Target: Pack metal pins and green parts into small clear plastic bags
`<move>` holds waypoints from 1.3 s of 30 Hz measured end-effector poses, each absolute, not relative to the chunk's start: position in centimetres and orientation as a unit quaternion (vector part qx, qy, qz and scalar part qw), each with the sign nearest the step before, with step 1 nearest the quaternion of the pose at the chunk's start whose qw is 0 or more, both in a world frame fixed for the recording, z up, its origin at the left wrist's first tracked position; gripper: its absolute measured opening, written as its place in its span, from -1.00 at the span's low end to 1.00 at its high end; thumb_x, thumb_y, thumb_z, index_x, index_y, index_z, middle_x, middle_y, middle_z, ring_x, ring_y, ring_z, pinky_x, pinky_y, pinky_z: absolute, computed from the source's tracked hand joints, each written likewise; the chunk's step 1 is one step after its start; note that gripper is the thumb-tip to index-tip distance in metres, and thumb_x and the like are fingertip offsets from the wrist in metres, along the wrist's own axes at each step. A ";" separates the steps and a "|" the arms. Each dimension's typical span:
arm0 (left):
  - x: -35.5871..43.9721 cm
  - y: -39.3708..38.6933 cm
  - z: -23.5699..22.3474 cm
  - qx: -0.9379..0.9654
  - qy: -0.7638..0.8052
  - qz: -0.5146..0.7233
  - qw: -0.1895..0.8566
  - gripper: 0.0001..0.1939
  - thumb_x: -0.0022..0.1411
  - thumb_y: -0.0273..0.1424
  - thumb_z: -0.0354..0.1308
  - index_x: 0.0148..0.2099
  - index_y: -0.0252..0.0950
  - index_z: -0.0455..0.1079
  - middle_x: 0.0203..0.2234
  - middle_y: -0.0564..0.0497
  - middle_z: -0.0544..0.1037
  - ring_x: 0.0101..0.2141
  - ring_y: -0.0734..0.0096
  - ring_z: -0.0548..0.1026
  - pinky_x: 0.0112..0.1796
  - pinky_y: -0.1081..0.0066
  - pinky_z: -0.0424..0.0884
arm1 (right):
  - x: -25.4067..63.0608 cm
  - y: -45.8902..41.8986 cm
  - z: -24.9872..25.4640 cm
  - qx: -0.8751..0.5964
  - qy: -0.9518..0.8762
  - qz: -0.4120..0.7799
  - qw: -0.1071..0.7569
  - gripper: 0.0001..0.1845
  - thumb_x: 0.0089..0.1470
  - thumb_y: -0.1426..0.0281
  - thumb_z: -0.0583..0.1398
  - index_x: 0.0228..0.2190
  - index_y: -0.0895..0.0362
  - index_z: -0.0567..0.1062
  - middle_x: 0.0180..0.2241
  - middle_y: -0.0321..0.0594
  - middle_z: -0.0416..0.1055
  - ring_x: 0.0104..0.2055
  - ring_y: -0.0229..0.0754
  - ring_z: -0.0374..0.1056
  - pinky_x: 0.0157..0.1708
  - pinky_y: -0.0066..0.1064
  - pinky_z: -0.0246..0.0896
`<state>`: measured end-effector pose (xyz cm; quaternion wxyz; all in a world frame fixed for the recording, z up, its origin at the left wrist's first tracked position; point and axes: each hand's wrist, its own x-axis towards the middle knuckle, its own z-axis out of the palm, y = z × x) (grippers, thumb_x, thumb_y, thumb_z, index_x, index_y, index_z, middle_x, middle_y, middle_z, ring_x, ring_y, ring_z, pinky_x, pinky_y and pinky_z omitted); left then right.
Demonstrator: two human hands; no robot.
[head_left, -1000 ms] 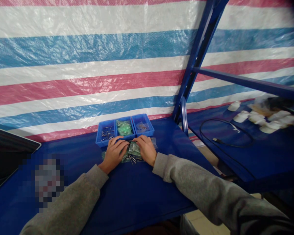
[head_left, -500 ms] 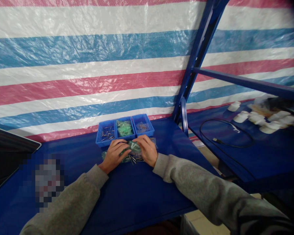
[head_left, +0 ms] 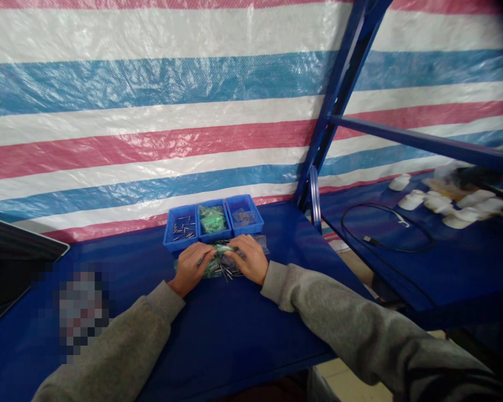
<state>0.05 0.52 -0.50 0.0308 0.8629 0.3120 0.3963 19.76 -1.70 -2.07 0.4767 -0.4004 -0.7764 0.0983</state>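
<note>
Between my two hands a small clear-green plastic bag (head_left: 223, 249) is stretched sideways. My left hand (head_left: 191, 267) is closed on its left end, and my right hand (head_left: 251, 259) pinches the right end. Under the hands lies a pile of thin metal pins (head_left: 225, 271) mixed with more plastic bags, partly covered by my fingers. Just behind stand three joined blue bins. The left bin (head_left: 180, 243) has loose metal pins, the middle bin (head_left: 215, 234) holds green bags, and the right bin (head_left: 251, 228) contains clear bags with small brownish contents.
A blue table (head_left: 235, 335) carries all this, with a dark screen-like panel (head_left: 17, 268) at left and a blurred-out item (head_left: 84, 307) near it. On the right-hand table are a black cable (head_left: 385, 245) and several white plastic pieces (head_left: 438, 202). A blue metal post (head_left: 335, 106) rises behind.
My fingers have curled tighter and the green bag is now pulled taut between them. Both hands have shifted slightly; the bins stay put.
</note>
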 end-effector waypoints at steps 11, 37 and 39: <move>0.1 0.6 -0.7 0.887 0.319 0.332 0.035 -0.80 0.27 -0.36 -0.03 -0.19 -0.32 0.38 -0.37 -0.04 0.52 -0.34 0.41 0.49 -0.25 0.42 0.40 | 19.9 -1.6 -2.3 -0.367 -0.807 0.086 0.456 -0.77 0.16 0.29 0.08 -0.38 0.15 0.46 -0.44 -0.23 0.42 -0.35 -0.25 0.29 -0.26 -0.36 0.05; 0.0 0.8 -1.0 0.890 0.325 0.319 0.033 -0.78 0.25 -0.29 0.00 -0.18 -0.31 0.37 -0.32 -0.04 0.55 -0.30 0.39 0.51 -0.22 0.43 0.41 | 19.7 -1.8 -2.4 -0.370 -0.808 0.055 0.456 -0.74 0.11 0.28 0.11 -0.55 0.14 0.36 -0.54 -0.26 0.34 -0.43 -0.25 0.22 -0.32 -0.37 0.04; 0.1 0.9 -1.1 0.891 0.331 0.311 0.028 -0.78 0.25 -0.30 0.00 -0.18 -0.32 0.37 -0.32 -0.04 0.54 -0.30 0.39 0.51 -0.22 0.43 0.41 | 19.8 -1.8 -2.2 -0.368 -0.806 0.056 0.460 -0.74 0.12 0.30 0.09 -0.55 0.14 0.35 -0.54 -0.25 0.33 -0.43 -0.25 0.22 -0.33 -0.37 0.04</move>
